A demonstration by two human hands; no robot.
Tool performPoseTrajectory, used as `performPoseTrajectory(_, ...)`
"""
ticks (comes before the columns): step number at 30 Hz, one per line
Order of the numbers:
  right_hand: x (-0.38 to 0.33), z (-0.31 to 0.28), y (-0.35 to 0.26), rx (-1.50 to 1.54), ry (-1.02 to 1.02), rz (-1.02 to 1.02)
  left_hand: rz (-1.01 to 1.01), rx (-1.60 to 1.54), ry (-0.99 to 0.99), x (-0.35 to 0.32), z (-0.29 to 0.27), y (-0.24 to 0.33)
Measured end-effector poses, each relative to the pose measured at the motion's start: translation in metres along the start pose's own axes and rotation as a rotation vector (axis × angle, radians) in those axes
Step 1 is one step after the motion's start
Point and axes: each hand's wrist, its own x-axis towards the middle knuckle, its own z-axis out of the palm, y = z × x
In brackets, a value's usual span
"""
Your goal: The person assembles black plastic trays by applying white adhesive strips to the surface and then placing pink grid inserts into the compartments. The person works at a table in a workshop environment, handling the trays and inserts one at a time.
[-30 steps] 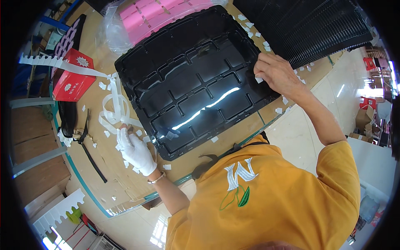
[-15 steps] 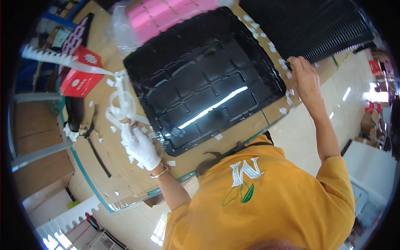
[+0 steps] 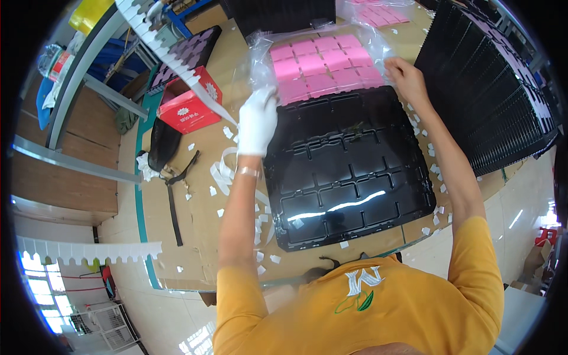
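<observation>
While the clear plastic bag (image 3: 319, 59) lies at the far end of the tabletop (image 3: 195, 195), partly overlapping the far edge of the black moulded tray (image 3: 349, 177), it is gripped at both sides. The gloved left hand (image 3: 257, 121) is closed on the bag's left edge, the fingers together and pinched on the film; the bare right hand (image 3: 405, 80) is held at the bag's right edge, the fingers curled onto the film, though how firmly they are closed cannot be told.

Inside the bag, a sheet of pink square pieces (image 3: 322, 65) is seen, laid in rows. The bag is judged thin, light and limp, so that it would sag and crumple if held at one point only; it is also likely to be slippery, the more so under a glove. The pink pieces appear flat and light, and could slide or buckle if the bag were tilted. A hold at two opposite edges, kept level, is therefore judged the soundest, with the film pinched rather than the contents squeezed.

The tray looks stiff but thin-walled and glossy. Beside it, white paper scraps (image 3: 260, 236) are scattered, a red carton (image 3: 192, 106) stands to the left, and a stack of black ribbed trays (image 3: 491, 89) is set to the right.
</observation>
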Motion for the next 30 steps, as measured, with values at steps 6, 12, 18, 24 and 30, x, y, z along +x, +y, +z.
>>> performPoseTrajectory(6, 0.074, 0.013, 0.082, -0.704, -0.466, 0.271, -0.463, 0.583, -0.526, 0.068, 0.055, -0.026)
performPoseTrajectory(12, 0.061, 0.033, 0.059, -0.786, -0.570, 0.239, -0.539, 0.240, -0.485, 0.057, 0.081, -0.101)
performPoseTrajectory(18, 0.051, 0.029, 0.056, -0.725, -0.305, 0.000, -0.712, -0.227, -0.266, 0.075, 0.079, -0.072)
performPoseTrajectory(24, 0.020, 0.092, -0.037, -0.447, -0.176, -0.472, -0.863, -0.795, -0.140, 0.109, 0.066, -0.031)
performPoseTrajectory(30, 0.025, 0.096, -0.013, -0.629, -0.014, -0.402, -0.797, -0.833, -0.090, 0.121, 0.039, -0.001)
